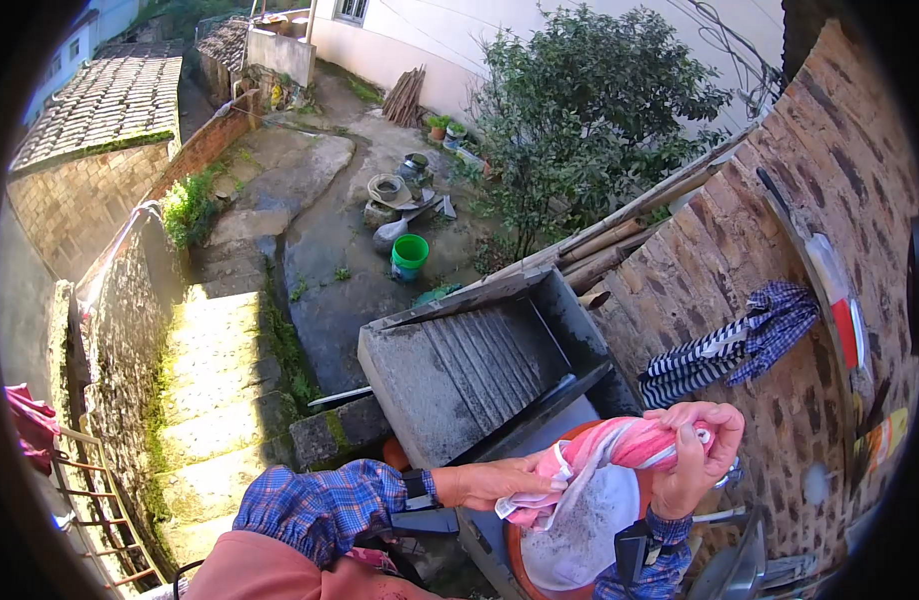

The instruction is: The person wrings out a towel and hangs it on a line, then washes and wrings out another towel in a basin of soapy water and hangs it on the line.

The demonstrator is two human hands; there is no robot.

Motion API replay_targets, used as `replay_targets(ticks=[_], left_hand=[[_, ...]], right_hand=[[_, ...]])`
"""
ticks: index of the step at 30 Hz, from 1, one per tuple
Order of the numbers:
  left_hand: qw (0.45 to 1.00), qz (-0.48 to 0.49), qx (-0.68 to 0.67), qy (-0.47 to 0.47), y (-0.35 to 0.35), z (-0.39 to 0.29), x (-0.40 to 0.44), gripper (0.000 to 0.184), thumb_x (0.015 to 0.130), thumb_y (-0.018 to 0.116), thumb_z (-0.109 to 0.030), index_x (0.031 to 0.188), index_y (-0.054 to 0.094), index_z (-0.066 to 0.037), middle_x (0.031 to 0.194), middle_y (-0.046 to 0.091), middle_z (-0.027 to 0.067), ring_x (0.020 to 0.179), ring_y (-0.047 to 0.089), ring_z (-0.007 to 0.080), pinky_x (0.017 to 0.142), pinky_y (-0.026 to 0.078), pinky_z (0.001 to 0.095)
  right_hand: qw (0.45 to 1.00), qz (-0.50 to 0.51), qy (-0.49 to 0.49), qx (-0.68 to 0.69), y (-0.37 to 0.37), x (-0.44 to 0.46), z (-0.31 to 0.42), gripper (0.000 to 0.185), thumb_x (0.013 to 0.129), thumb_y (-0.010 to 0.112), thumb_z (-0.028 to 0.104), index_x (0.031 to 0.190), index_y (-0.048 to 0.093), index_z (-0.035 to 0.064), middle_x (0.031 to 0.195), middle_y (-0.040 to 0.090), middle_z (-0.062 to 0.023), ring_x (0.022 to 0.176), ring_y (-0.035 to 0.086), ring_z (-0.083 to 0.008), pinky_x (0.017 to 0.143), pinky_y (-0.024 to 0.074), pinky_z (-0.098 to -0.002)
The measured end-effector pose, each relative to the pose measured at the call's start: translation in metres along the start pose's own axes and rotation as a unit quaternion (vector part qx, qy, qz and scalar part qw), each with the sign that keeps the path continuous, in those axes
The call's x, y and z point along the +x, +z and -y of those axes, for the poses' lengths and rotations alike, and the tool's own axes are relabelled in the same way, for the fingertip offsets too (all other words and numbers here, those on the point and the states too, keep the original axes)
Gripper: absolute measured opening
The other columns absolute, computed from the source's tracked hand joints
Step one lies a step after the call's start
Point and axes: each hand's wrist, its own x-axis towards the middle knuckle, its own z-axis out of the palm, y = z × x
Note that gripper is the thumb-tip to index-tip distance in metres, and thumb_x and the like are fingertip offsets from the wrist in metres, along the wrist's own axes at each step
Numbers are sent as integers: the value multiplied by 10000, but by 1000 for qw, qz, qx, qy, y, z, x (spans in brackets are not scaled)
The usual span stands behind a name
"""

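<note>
A pink and white cloth (630, 443) is stretched between my two hands, rolled at its right end. My left hand (500, 482) grips its lower left end, where a loose corner hangs down. My right hand (702, 450) is wrapped round the rolled upper end. Below the cloth, an orange-rimmed basin (522, 560) holds sudsy water. The basin stands in a stone sink, beside a ribbed stone washboard (480, 365).
A brick wall (780, 200) rises on the right, with checked and striped cloths (725, 345) hanging on it. Stone steps (215, 380) run along the left. Beyond the sink are a green bucket (410, 255) and a leafy tree (590, 110).
</note>
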Motion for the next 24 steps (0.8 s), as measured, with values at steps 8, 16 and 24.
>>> replay_targets(ticks=[8,16,24], left_hand=[[972,98,172,-128,-41,35,11,404,1017,463,-444,1196,520,-87,987,652,49,820,676,129,618,592,301],[935,174,-308,27,-14,-20,-37,545,936,589,-323,1346,453,10,1403,469,204,1322,443,357,1140,308,539],[956,-54,-261,124,3,-55,-3,499,915,559,-585,889,571,-87,1110,637,208,1072,599,408,925,485,596]], right_hand=[[940,330,-78,-36,25,-25,35,307,694,728,-96,891,538,43,729,643,-139,661,672,-264,652,575,-409],[964,212,-87,136,33,-65,59,110,765,665,-59,788,573,-2,706,612,-164,605,616,-279,619,559,-453],[977,114,-10,182,18,-96,45,156,733,728,5,829,608,34,779,630,-139,680,636,-267,711,552,-497]])
